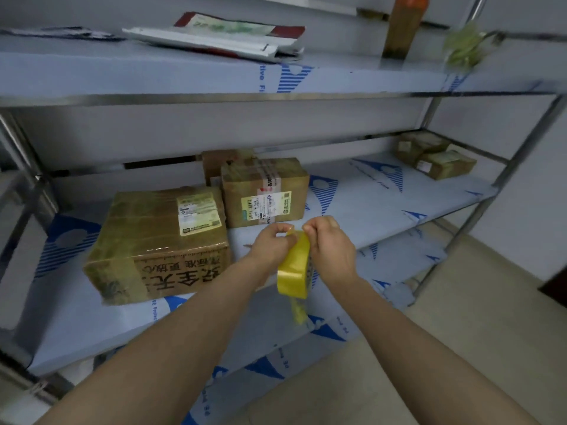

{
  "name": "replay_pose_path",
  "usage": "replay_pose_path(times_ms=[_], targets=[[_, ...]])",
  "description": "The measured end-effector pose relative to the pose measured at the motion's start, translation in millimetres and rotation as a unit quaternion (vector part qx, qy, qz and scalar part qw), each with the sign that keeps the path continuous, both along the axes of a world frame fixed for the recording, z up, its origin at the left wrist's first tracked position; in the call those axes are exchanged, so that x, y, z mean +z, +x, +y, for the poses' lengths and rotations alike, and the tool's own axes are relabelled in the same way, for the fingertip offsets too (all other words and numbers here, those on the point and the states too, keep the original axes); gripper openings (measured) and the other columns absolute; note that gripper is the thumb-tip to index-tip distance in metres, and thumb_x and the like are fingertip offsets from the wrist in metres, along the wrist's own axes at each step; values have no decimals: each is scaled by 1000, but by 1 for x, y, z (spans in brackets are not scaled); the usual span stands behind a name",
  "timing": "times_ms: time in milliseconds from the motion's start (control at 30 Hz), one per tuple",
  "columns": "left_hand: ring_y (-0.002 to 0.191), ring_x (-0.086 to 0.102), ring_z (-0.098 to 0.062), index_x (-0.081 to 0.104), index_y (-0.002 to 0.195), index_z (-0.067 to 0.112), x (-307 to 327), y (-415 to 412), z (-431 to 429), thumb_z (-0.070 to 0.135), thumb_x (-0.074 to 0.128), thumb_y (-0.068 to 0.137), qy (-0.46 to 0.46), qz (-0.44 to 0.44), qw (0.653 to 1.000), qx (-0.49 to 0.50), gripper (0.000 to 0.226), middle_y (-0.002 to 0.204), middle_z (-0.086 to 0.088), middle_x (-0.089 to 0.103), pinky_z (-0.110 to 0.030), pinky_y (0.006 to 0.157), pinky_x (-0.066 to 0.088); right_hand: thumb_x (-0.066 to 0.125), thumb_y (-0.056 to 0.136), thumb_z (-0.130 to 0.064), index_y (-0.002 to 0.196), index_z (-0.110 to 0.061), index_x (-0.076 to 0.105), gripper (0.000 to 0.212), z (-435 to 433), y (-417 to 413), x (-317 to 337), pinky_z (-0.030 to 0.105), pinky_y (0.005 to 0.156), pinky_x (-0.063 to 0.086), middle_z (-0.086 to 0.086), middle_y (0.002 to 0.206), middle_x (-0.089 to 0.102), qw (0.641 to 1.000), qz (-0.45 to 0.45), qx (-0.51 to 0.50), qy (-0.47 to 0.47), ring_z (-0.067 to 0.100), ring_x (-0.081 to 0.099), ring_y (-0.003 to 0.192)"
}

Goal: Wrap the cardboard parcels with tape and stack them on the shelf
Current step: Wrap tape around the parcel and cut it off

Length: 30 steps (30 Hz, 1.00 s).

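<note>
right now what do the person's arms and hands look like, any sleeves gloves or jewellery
No gloves on the left hand or right hand, and no rings, watch or wristband show. The left forearm and right forearm are uncovered to the frame's edge; no sleeve in view.

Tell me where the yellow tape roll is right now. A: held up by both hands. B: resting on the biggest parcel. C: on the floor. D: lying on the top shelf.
A: the left hand and right hand both pinch the top of the yellow tape roll, which hangs between them.
</note>
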State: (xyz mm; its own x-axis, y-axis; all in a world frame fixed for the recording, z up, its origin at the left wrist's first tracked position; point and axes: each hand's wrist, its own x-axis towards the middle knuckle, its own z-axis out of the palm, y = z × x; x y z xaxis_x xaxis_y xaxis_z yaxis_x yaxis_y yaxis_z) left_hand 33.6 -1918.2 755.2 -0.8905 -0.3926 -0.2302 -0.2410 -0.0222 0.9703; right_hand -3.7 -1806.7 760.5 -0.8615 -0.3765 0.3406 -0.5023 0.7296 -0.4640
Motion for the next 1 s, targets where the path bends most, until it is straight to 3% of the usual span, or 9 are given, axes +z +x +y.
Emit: replay_pose_path(times_ms=[133, 200, 300, 367, 467, 567, 633, 733, 1000], targets=[[101, 60, -29, 52, 124, 16, 2, -25, 7, 17, 57, 94, -9, 4, 1000, 0, 30, 121, -16, 59, -40, 89, 51, 37, 102, -29, 106, -15, 57, 25, 3, -26, 1, 33, 75, 41, 5, 110, 59, 999, -17, -24, -36, 25, 59, 94], [92, 59, -27, 51, 118, 18, 4, -42, 9, 18, 57, 94, -25, 11, 1000, -5, 25, 116, -15, 59, -38, 80, 51, 38, 102, -29, 103, -16, 56, 22, 6, -47, -1, 34, 72, 43, 4, 101, 65, 997, -41, -25, -56, 25, 60, 90], [99, 60, -31, 56, 96, 19, 9, -76, 11, 15, 58, 93, -26, 13, 1000, -4, 6, 114, -14, 61, -43, 90, 49, 49, 98, -24, 95, -17, 63, 16, 13, -83, -1, 35, 73, 47, 3, 91, 68, 988, -53, -7, -142, 23, 61, 85], [94, 61, -27, 58, 86, 20, 11, -99, 15, 13, 58, 93, -4, 15, 1000, -2, 10, 106, -13, 62, -41, 87, 50, 57, 94, -21, 90, -18, 68, 11, 19, -110, -2, 34, 74, 49, 2, 86, 68, 978, -70, 5, -195, 21, 62, 83], [90, 60, -26, 60, 89, 16, 10, -133, 24, 24, 58, 94, 30, 1, 999, 16, 9, 99, -12, 62, -42, 86, 51, 65, 88, -14, 87, -13, 73, 8, 27, -149, -5, 41, 80, 53, 5, 83, 71, 955, -117, 32, -271, 22, 66, 81], [85, 60, -25, 58, 90, 16, 6, -161, 33, 25, 57, 95, 78, -19, 996, 50, 10, 92, -10, 61, -40, 83, 50, 69, 85, -9, 115, -9, 68, 30, 32, -184, -9, 34, 84, 55, 11, 81, 72, 935, -164, 63, -308, 15, 66, 75], [80, 58, -23, 57, 93, 16, 2, -176, 39, 24, 56, 95, 111, -29, 991, 66, 8, 88, -8, 60, -36, 79, 49, 68, 85, -5, 130, -17, 55, 48, 35, -206, -12, 26, 81, 54, 7, 71, 68, 929, -191, 97, -301, 9, 62, 69], [78, 56, -24, 55, 92, 15, 0, -193, 43, 20, 54, 96, 144, -28, 985, 90, 7, 85, -12, 58, -36, 75, 48, 63, 88, -2, 106, -6, 69, 20, 36, -232, -16, 46, 88, 53, 7, 82, 67, 934, -189, 144, -265, 25, 66, 83], [67, 57, -21, 57, 91, 11, -1, -206, 39, 17, 50, 96, 190, -25, 976, 105, 10, 75, -10, 58, -32, 65, 47, 73, 80, -4, 103, -2, 72, 22, 32, -255, -21, 39, 90, 53, 13, 99, 72, 937, -202, 200, -203, 27, 67, 93]])
